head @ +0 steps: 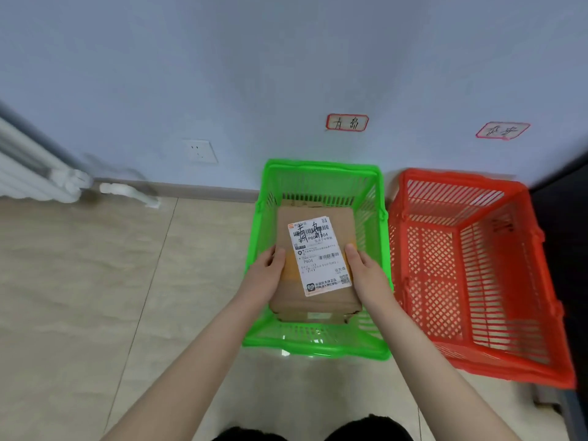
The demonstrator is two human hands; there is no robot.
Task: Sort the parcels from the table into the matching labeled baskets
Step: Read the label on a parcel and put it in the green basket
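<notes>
Brown cardboard parcel (313,218) held between 2 hands within opening of green basket (318,165), white shipping label (319,256) facing up; left hand (265,275) grips left edge, right hand (366,275) grips right edge; each thumb pressed flat on top face, other fingers hidden under parcel, spread cannot be told; cannot tell whether parcel rests on anything; edge of another carton (302,203) shows past its far end inside basket; red basket (461,186) just right of green; 2 red-bordered wall labels (346,122) on wall beyond baskets.
</notes>
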